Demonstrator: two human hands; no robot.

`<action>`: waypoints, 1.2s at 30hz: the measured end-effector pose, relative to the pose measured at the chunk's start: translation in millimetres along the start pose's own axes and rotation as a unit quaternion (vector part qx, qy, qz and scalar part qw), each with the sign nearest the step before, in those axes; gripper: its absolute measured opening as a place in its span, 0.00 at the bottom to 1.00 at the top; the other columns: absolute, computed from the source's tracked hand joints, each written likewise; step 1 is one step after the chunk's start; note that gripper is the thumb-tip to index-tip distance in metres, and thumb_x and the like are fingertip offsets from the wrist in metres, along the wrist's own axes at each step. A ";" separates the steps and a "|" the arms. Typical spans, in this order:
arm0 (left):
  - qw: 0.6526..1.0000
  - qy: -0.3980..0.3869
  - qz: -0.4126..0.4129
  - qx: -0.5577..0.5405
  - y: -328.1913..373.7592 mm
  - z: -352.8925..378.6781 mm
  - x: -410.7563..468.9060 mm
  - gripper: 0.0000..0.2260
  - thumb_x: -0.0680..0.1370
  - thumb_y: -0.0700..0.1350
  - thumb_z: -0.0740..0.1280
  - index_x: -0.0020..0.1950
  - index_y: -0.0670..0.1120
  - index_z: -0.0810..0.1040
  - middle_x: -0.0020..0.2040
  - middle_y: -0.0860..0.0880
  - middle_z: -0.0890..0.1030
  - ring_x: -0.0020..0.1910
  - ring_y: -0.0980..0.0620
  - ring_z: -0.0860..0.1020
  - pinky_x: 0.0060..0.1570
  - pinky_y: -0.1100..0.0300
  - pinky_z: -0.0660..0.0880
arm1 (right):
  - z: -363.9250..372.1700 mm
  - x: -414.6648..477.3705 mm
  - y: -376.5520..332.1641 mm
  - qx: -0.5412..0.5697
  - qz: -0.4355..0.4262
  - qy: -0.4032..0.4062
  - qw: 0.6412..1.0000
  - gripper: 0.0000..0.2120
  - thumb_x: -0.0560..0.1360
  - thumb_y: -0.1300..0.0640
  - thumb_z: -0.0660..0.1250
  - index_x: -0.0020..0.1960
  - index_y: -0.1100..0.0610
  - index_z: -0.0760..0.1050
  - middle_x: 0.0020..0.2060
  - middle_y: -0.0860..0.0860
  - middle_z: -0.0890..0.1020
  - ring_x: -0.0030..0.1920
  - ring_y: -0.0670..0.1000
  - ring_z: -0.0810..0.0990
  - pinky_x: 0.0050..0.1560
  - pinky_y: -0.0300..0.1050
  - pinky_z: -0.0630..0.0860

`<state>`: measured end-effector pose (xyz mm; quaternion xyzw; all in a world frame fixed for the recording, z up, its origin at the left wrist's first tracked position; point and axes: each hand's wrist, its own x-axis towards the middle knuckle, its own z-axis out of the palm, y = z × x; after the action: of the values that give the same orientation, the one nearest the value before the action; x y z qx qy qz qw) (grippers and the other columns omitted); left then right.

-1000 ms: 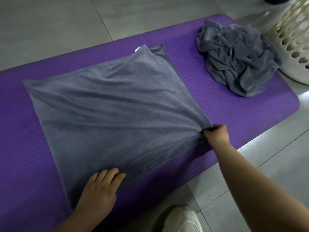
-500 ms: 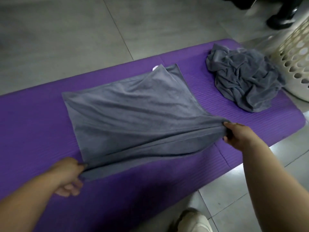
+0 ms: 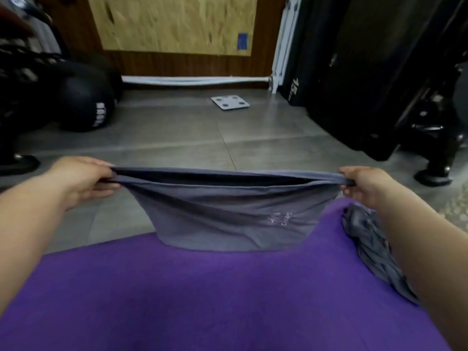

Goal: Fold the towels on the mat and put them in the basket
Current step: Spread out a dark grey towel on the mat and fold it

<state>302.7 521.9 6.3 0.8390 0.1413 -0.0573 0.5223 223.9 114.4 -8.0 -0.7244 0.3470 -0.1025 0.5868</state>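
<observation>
A grey towel (image 3: 228, 211), folded double, hangs in the air above the purple mat (image 3: 177, 295). My left hand (image 3: 81, 181) grips its upper left corner and my right hand (image 3: 364, 186) grips its upper right corner, so the top edge is stretched between them. The towel's lower edge hangs near the mat's far side. A second grey towel (image 3: 372, 249) lies crumpled on the mat at the right, partly hidden by my right forearm. The basket is out of view.
Beyond the mat is grey tiled floor with a white bathroom scale (image 3: 230, 102). Black weight balls (image 3: 86, 102) sit at the far left. Dark gym equipment (image 3: 379, 84) stands at the right, its foot (image 3: 435, 173) near my right hand.
The towel was lying on the mat with my hands at its near corners. Both hands have lifted it off the mat, and my view has tilted up toward the room.
</observation>
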 end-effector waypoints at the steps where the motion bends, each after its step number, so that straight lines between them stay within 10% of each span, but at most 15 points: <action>1: 0.996 0.019 0.015 0.083 9.8 -12.4 2.8 0.10 0.75 0.31 0.61 0.38 0.42 0.76 0.18 0.50 0.74 0.16 0.55 0.73 0.12 0.71 0.64 | 11.0 -1.3 -15.0 -0.082 -0.030 0.015 0.996 0.13 0.79 0.68 0.52 0.55 0.58 0.72 0.31 0.56 0.69 0.11 0.42 0.67 0.12 0.31 0.63; 4: 0.981 0.067 0.025 0.180 31.3 -50.1 9.0 0.09 0.74 0.32 0.61 0.39 0.39 0.79 0.24 0.45 0.76 0.17 0.52 0.73 0.14 0.70 0.65 | 40.1 -5.4 -52.7 -0.209 -0.128 0.051 0.968 0.16 0.76 0.70 0.52 0.56 0.62 0.75 0.29 0.57 0.73 0.17 0.51 0.72 0.12 0.33 0.63; 9: 0.996 0.082 0.002 0.034 18.8 -117.5 13.9 0.11 0.79 0.38 0.58 0.37 0.41 0.69 0.15 0.47 0.73 0.12 0.58 0.70 0.12 0.69 0.66 | 75.9 -12.8 -84.7 -0.095 -0.130 0.029 0.987 0.14 0.77 0.66 0.56 0.33 0.59 0.68 0.09 0.50 0.66 0.09 0.42 0.62 0.14 0.26 0.58; 17: 0.972 0.094 -0.018 -0.216 -17.3 -149.2 -0.2 0.12 0.79 0.37 0.54 0.36 0.43 0.68 0.15 0.49 0.73 0.15 0.60 0.73 0.16 0.72 0.68 | 120.2 -42.8 -83.0 0.065 -0.058 -0.104 0.991 0.12 0.78 0.66 0.57 0.36 0.58 0.66 0.31 0.56 0.69 0.11 0.43 0.68 0.14 0.33 0.68; 29: 0.981 0.112 -0.083 -0.139 -45.5 -185.3 10.4 0.11 0.78 0.35 0.56 0.36 0.41 0.68 0.14 0.46 0.72 0.13 0.57 0.71 0.12 0.68 0.67 | 139.0 -63.6 -89.2 0.165 -0.073 -0.056 0.982 0.11 0.78 0.63 0.58 0.37 0.57 0.67 0.29 0.54 0.69 0.14 0.42 0.69 0.15 0.33 0.68; 36: 0.947 0.126 0.064 -0.289 -2.8 -170.9 29.3 0.10 0.79 0.37 0.58 0.38 0.44 0.68 0.31 0.47 0.78 0.19 0.60 0.76 0.24 0.70 0.74 | 166.6 -35.2 -139.2 0.187 -0.090 -0.035 0.978 0.13 0.79 0.63 0.56 0.63 0.58 0.70 0.56 0.55 0.70 0.55 0.55 0.72 0.16 0.34 0.70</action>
<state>321.0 680.8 73.3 0.6600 0.1629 0.1256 0.7226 343.7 275.9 81.0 -0.6329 0.2346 -0.1928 0.7122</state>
